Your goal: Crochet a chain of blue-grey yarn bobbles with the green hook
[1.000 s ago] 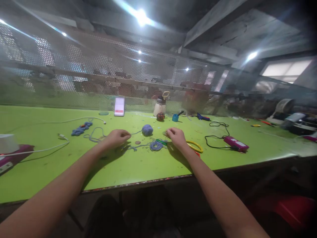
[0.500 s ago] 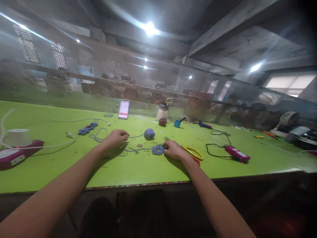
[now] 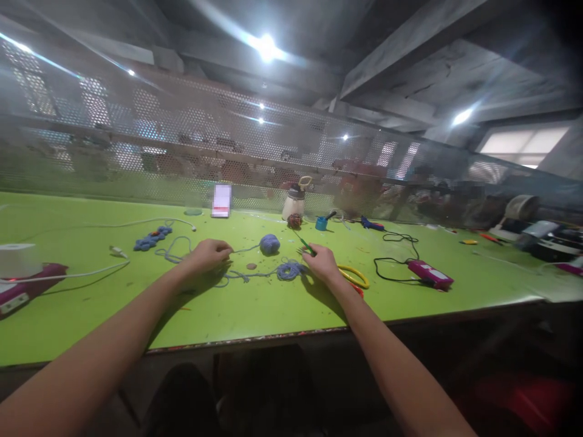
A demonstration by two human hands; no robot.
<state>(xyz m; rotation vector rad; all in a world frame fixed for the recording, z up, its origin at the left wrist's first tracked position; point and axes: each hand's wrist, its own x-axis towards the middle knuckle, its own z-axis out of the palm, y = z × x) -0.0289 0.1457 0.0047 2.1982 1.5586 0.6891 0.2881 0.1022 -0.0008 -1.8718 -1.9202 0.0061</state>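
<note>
Both my arms reach over a green table (image 3: 255,309). My left hand (image 3: 207,255) is closed in a pinch on a blue yarn strand (image 3: 241,276) that runs to a blue yarn ball (image 3: 269,244). My right hand (image 3: 322,263) is closed on a thin green-handled hook (image 3: 306,244) that points up and to the left. It rests beside a small coiled blue crochet piece (image 3: 289,270). A yellow ring (image 3: 354,276) lies just right of that hand.
A blue crocheted chain (image 3: 150,238), a white cable (image 3: 91,270) and a magenta device (image 3: 20,285) lie on the left. A black cable and magenta box (image 3: 430,274) lie on the right. A phone (image 3: 221,200), a bottle (image 3: 294,203) and a perforated screen stand at the back.
My right hand went down to the coiled piece, then lifted the green hook off the table. My left hand has stayed pinched on the yarn.
</note>
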